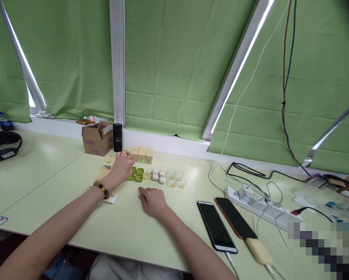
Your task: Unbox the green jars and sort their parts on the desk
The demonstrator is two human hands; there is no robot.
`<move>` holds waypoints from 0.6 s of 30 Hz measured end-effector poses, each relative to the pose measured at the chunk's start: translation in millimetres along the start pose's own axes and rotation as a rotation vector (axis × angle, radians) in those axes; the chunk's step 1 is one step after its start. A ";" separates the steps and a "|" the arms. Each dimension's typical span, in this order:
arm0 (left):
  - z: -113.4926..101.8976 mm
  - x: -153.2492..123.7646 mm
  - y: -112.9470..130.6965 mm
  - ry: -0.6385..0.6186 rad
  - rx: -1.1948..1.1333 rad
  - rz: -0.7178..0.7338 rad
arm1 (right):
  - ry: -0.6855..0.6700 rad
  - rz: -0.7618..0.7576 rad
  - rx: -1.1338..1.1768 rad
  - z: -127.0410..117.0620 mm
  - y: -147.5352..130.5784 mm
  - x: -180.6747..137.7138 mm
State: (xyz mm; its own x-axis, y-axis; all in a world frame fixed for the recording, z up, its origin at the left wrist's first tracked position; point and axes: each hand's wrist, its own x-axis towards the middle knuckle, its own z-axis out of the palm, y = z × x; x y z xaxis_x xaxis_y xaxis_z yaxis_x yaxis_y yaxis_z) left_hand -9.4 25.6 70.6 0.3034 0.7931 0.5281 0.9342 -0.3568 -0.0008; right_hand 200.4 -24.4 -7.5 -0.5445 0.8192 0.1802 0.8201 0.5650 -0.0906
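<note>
Reaching forward, our left grip sits at the left end of a row of small tan boxes. The boxes stand at the far side of the surface, near the window ledge. We cannot tell whether the fingers close on a box. Our right grip lies palm down on the surface, released and holding nothing. Green cases sit just in front of the row, with pink pieces and clear shells to their right. A black cylinder and a cardboard carton stand just left of the row. Two phones lie to the right, beside a power strip.
</note>
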 end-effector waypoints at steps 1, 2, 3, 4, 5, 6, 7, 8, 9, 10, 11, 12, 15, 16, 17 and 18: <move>3.3 7.4 -1.3 0.003 0.004 0.014 | 0.005 -0.011 0.006 -0.5 1.2 -1.2; 7.2 15.3 -2.6 0.007 0.017 0.036 | 0.008 -0.022 0.013 -1.0 2.3 -2.3; 11.8 23.5 -3.9 -0.002 0.030 0.054 | 0.008 -0.031 0.021 -1.5 3.3 -3.2; 17.0 32.0 -5.1 -0.016 0.045 0.055 | 0.004 -0.035 0.029 -2.0 4.2 -3.9; 22.6 40.4 -6.2 -0.039 0.067 0.038 | -0.002 -0.036 0.035 -2.4 4.8 -4.5; 28.6 48.5 -7.1 -0.050 0.073 0.032 | -0.009 -0.034 0.041 -2.8 5.2 -4.8; 34.9 56.2 -7.8 -0.059 0.076 0.032 | -0.015 -0.032 0.045 -3.2 5.5 -5.0; 41.5 63.2 -8.2 -0.072 0.080 0.035 | -0.020 -0.029 0.047 -3.5 5.6 -5.0; 48.2 69.5 -8.4 -0.085 0.084 0.041 | -0.022 -0.028 0.050 -3.6 5.7 -5.0; 55.1 74.9 -8.2 -0.100 0.090 0.047 | -0.022 -0.030 0.051 -3.7 5.9 -5.0; 62.0 79.6 -7.7 -0.114 0.097 0.052 | -0.021 -0.033 0.053 -3.8 6.0 -5.0; 68.9 83.6 -6.9 -0.128 0.105 0.056 | -0.019 -0.038 0.054 -3.7 6.2 -4.9; 88.2 93.0 -3.1 -0.164 0.124 0.053 | -0.008 -0.050 0.054 -3.3 7.0 -5.0; 93.7 95.6 -1.6 -0.168 0.129 0.047 | -0.005 -0.051 0.054 -3.1 7.2 -5.0; 98.6 98.1 -0.1 -0.170 0.135 0.041 | -0.003 -0.050 0.054 -3.0 7.3 -5.1; 102.7 100.4 1.4 -0.169 0.141 0.035 | -0.001 -0.049 0.054 -2.9 7.4 -5.2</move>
State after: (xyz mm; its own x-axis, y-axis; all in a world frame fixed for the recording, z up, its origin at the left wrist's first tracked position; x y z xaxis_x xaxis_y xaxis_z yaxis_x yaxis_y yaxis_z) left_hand 41.6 155.3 36.4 0.3517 0.8573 0.3759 0.9361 -0.3222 -0.1411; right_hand 209.8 -24.8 -6.3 -0.5839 0.7905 0.1848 0.7818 0.6089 -0.1342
